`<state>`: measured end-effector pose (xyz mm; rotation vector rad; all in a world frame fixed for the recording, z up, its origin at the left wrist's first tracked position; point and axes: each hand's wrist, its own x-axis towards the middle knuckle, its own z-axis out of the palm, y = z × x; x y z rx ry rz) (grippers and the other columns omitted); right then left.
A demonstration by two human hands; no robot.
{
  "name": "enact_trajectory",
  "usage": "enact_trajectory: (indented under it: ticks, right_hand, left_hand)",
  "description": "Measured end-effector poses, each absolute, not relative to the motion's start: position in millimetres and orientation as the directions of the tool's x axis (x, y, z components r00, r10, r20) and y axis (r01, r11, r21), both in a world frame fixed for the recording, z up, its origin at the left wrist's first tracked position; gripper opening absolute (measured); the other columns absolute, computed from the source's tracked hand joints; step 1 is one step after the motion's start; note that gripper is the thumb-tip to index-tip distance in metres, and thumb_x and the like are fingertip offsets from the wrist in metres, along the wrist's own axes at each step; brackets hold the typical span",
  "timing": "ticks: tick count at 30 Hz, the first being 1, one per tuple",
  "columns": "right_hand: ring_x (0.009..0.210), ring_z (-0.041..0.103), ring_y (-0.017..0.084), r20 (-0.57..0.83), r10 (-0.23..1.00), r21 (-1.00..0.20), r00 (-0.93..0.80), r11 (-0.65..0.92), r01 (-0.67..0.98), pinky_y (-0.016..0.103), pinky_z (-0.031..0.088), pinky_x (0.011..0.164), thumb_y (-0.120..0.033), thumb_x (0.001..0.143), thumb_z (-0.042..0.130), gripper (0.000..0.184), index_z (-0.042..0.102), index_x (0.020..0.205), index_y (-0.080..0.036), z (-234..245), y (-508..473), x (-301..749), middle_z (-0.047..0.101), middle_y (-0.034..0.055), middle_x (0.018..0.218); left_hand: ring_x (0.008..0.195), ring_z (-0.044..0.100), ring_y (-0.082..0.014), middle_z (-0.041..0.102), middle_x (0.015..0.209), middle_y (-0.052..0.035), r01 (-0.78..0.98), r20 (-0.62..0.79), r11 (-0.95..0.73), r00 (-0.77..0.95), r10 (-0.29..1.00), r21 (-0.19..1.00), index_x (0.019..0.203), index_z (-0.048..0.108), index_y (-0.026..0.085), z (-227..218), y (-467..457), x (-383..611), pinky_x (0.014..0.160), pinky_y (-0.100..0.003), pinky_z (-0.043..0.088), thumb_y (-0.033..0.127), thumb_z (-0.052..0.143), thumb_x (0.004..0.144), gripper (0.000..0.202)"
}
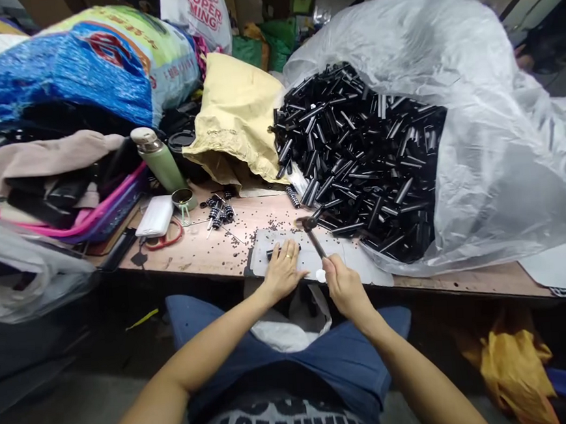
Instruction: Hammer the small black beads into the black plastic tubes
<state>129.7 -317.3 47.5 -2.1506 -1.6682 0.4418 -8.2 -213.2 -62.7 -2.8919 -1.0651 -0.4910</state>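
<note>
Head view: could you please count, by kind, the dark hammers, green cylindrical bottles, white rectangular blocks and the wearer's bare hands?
Dark hammer: 1
Green cylindrical bottle: 1
White rectangular block: 1
Bare left hand and bare right hand: 2
Total: 5

Pinkish workbench (169,261) running side to side; grey floor (98,393) below, shadowy; dim light behind.

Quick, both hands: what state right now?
Left hand: open, laid over a black piece on the gray board.
Right hand: closed, holding a hammer.
</note>
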Motion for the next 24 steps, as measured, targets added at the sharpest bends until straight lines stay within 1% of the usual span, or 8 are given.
enact_trajectory:
  ticks: [2, 4, 10, 14, 17, 20, 22, 24]
  right_hand:
    - [0.058, 0.058, 0.017, 0.04, 0.976, -0.547, 0.214, -0.158, 0.822, 0.025, 0.036, 0.057, -0.046, 0.1, 0.013, 0.044, 0.049, 0.093, -0.021, 55.1, -317.6, 115.8, 0.062, 0.0023, 0.067]
    - [0.061, 0.061, 0.017, 0.023, 0.986, -0.534, 0.163, -0.126, 0.836, 0.024, 0.037, 0.058, -0.044, 0.1, 0.013, 0.044, 0.05, 0.096, -0.02, 50.9, -316.3, 100.7, 0.064, 0.0042, 0.071]
    - [0.072, 0.067, 0.023, -0.277, 0.959, -0.239, 0.061, -0.13, 0.962, 0.027, 0.037, 0.061, -0.037, 0.1, 0.025, 0.035, 0.054, 0.096, -0.018, 23.9, -307.8, 82.7, 0.07, 0.0105, 0.08]
    - [0.068, 0.066, 0.021, -0.148, 0.973, -0.288, 0.179, -0.216, 0.933, 0.026, 0.034, 0.059, -0.041, 0.101, 0.019, 0.039, 0.052, 0.093, -0.021, 31.2, -301.7, 109.7, 0.068, 0.0051, 0.073]
    - [0.064, 0.064, 0.02, -0.067, 0.955, -0.215, 0.289, -0.297, 0.93, 0.027, 0.032, 0.057, -0.042, 0.1, 0.023, 0.036, 0.051, 0.092, -0.021, 26.0, -292.5, 142.7, 0.067, 0.0042, 0.071]
    - [0.066, 0.063, 0.02, -0.013, 0.939, -0.073, 0.344, -0.344, 0.936, 0.028, 0.032, 0.056, -0.044, 0.099, 0.03, 0.034, 0.053, 0.09, -0.02, 4.0, -283.1, 174.2, 0.067, 0.0064, 0.078]
    - [0.074, 0.063, 0.022, 0.034, 0.938, 0.008, 0.346, -0.346, 0.938, 0.029, 0.035, 0.059, -0.044, 0.098, 0.033, 0.035, 0.055, 0.087, -0.019, -12.9, -278.6, 189.3, 0.066, 0.0085, 0.083]
    - [0.082, 0.061, 0.024, 0.096, 0.947, 0.048, 0.306, -0.312, 0.949, 0.031, 0.039, 0.065, -0.042, 0.097, 0.037, 0.034, 0.057, 0.085, -0.018, -24.3, -273.3, 197.9, 0.064, 0.0099, 0.086]
  left_hand:
    - [0.141, 0.023, -0.0333, 0.034, 0.149, -0.0231, 0.629, 0.27, -0.771, 0.729, 0.629, 0.096, 0.143, 0.033, 0.0, -64.7, -221.8, -4.6, 0.115, -0.05, 0.014, 0.056, 0.035, 0.091, 0.076]
    - [0.143, 0.019, -0.033, 0.031, 0.15, -0.023, 0.612, 0.243, -0.785, 0.75, 0.616, 0.101, 0.145, 0.029, -0.001, -67.5, -226.1, -5.2, 0.115, -0.05, 0.012, 0.053, 0.035, 0.09, 0.077]
    - [0.14, 0.028, -0.0322, 0.035, 0.147, -0.0241, 0.597, 0.273, -0.79, 0.744, 0.609, 0.137, 0.142, 0.032, -0.001, -75.4, -213.9, -7.7, 0.111, -0.049, 0.023, 0.028, 0.037, 0.09, 0.06]
    - [0.116, 0.053, -0.0284, 0.06, 0.119, -0.0205, 0.643, 0.247, -0.72, 0.677, 0.693, 0.259, 0.13, 0.049, 0.005, -61.3, -212.9, -2.6, 0.095, -0.043, 0.043, 0.022, 0.037, 0.093, 0.043]
    - [0.095, 0.059, -0.0235, 0.064, 0.099, -0.0134, 0.636, 0.22, -0.692, 0.661, 0.717, 0.343, 0.12, 0.058, 0.012, -42.5, -223.7, -3.1, 0.08, -0.036, 0.05, 0.014, 0.036, 0.093, 0.035]
    - [0.1, 0.057, -0.0239, 0.062, 0.11, -0.0142, 0.597, 0.281, -0.689, 0.636, 0.719, 0.41, 0.124, 0.056, 0.013, -23.5, -205.4, -13.3, 0.082, -0.034, 0.051, 0.028, 0.045, 0.094, 0.036]
    - [0.103, 0.057, -0.0252, 0.06, 0.116, -0.0178, 0.73, 0.249, -0.532, 0.471, 0.846, 0.428, 0.129, 0.053, 0.009, -12.8, -166.0, -26.9, 0.084, -0.035, 0.05, 0.033, 0.043, 0.095, 0.043]
    - [0.108, 0.054, -0.0321, 0.058, 0.116, -0.0262, 0.813, 0.235, -0.397, 0.324, 0.916, 0.426, 0.131, 0.049, -0.001, -7.2, -117.5, -43.2, 0.088, -0.044, 0.048, 0.029, 0.036, 0.097, 0.048]
